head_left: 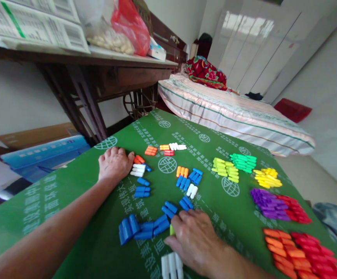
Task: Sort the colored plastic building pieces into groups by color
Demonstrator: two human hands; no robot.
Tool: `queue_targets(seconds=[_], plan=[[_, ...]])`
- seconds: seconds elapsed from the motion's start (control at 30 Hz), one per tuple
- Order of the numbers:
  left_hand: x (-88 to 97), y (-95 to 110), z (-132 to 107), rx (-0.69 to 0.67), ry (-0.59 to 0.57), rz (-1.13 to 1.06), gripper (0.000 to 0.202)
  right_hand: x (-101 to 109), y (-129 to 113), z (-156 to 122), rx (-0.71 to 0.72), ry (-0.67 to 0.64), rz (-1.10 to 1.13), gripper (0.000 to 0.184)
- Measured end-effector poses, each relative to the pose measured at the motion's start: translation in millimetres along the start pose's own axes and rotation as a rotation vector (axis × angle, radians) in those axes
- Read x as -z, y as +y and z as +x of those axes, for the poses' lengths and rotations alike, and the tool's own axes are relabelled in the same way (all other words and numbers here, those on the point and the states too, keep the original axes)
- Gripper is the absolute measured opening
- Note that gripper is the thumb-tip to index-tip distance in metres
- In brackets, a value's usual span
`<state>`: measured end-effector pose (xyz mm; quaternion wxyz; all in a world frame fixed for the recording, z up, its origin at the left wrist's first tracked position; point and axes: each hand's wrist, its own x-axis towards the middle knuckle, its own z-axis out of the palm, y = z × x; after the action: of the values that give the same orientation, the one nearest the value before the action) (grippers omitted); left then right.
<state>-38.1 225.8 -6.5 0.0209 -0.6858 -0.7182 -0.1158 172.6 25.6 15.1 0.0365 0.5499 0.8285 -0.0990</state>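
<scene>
My left hand [116, 163] rests palm down on the green board, its fingers loosely spread and empty. Just right of its thumb lie short orange plastic cylinders [139, 159] and white ones [138, 170]. My right hand [193, 241] pinches a yellow-green cylinder [172, 230], mostly hidden by the fingers, low over the board. To its left, blue cylinders [144, 230] form a curved row. White cylinders [172, 266] lie below the right thumb. Beyond the hand is a cluster of orange [182, 171], blue [183, 182] and white pieces [192, 190].
On the right, sorted piles of yellow-green [225, 169], green [243, 162], yellow [267, 177], purple [268, 204], red [316, 252] and orange cylinders [287, 252] lie on the green board [215, 145]. A wooden table [104, 64] with bags stands at left; a bed [232, 108] is behind.
</scene>
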Motion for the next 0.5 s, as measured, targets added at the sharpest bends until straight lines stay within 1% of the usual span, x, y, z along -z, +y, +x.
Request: queue_targets(seconds=[0.07, 0.13, 0.2, 0.27, 0.33, 0.37, 0.43, 0.5], plan=[[1.8, -0.4, 0.5, -0.005, -0.012, -0.002, 0.06, -4.8, -5.2, 4.1, -0.011, 0.008, 0.003, 0.024], [2.7, -1.0, 1.5, -0.003, -0.025, 0.003, 0.06, -4.1, -7.0, 6.0, -0.008, -0.019, 0.02, 0.022], [2.7, -1.4, 2.8, 0.003, -0.028, 0.009, 0.06, 2.5, -4.4, 4.7, -0.009, -0.032, 0.059, 0.022], [2.3, -1.7, 3.7, 0.001, -0.029, 0.016, 0.059, 14.9, 5.4, 0.8, -0.017, -0.001, 0.108, 0.021], [1.7, -2.2, 4.2, 0.0, -0.03, 0.025, 0.06, 31.3, 25.7, -3.4, -0.056, 0.064, 0.132, 0.023], [1.4, -2.4, 4.4, -0.001, -0.032, 0.029, 0.061, 40.0, 40.3, -4.7, -0.093, 0.096, 0.122, 0.027], [0.9, -3.1, 4.7, -0.004, -0.031, 0.035, 0.061, 56.6, 77.0, -4.2, -0.21, 0.146, 0.053, 0.035], [0.6, -3.6, 5.0, -0.007, -0.029, 0.038, 0.062, 70.0, 119.0, 0.2, -0.32, 0.155, -0.053, 0.042]])
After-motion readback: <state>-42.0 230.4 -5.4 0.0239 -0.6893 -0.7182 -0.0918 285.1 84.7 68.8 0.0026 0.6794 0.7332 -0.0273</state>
